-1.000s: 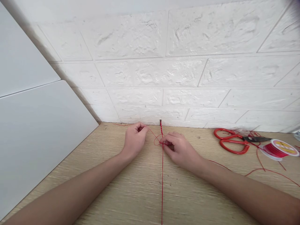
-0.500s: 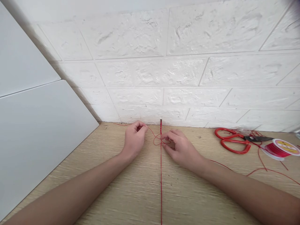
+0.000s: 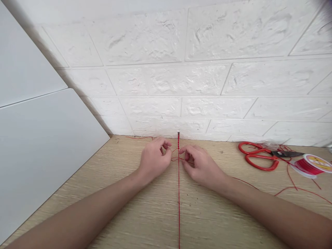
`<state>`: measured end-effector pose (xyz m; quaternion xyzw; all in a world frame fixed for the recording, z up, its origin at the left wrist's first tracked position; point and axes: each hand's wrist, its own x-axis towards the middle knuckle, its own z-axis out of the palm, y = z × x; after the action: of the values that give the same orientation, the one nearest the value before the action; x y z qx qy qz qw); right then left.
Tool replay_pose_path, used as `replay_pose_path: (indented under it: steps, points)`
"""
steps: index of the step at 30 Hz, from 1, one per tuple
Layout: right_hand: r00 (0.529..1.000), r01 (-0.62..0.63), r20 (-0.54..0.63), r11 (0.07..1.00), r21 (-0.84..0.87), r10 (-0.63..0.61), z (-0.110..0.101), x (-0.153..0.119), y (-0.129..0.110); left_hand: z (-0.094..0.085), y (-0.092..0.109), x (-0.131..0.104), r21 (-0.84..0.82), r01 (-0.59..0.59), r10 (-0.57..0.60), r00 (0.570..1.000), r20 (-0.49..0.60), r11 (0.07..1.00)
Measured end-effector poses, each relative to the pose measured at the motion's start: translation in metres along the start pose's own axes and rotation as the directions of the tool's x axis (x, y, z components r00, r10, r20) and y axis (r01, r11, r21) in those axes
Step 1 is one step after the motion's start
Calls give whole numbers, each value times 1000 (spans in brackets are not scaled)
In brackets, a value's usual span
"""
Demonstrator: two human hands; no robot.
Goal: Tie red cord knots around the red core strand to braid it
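Note:
A red cord (image 3: 178, 200) runs straight up the table to a short knotted braid (image 3: 178, 141), which hangs from a small dark peg at the foot of the wall. Thin red thread (image 3: 175, 158) forms loose loops across the cord just under the braid. To the left of these loops, my left hand (image 3: 156, 155) has its thumb and fingers curled on the thread. On the other side, my right hand (image 3: 201, 162) bends its fingers around the thread, index finger close beside the cord. The exact pinch points are partly hidden by the fingers.
Red-handled scissors (image 3: 261, 166) lie at the right, beside a spool of red thread (image 3: 308, 166) with a yellow label. Loose red strands trail around them. A white brick-pattern wall (image 3: 202, 79) rises behind, and a white panel (image 3: 52, 145) stands at the left.
My left hand has moved right, from the stretched thread to the loops at the cord. The loops look narrower. My right hand has hardly moved.

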<state>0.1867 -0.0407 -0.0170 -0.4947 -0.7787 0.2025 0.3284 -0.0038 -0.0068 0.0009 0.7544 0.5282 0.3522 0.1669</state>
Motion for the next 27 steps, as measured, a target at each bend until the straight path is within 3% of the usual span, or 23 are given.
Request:
replay_pose_path:
  steps: [8, 14, 20, 27]
  points:
    - [1000, 29, 2, 999, 19, -29, 2, 0, 2, 4, -2, 1, 160, -17, -15, 980, 199, 987]
    - [1000, 25, -1, 1000, 12, -25, 2, 0, 1, 4, 0, 1, 206, -47, 3, 977, 211, 977]
    - [1000, 27, 0, 999, 19, -27, 0, 0, 0, 1, 2, -1, 192, -140, 112, 983, 148, 971]
    - [999, 39, 9, 998, 46, -39, 0, 0, 1, 2, 0, -1, 125, -200, 162, 952, 262, 972]
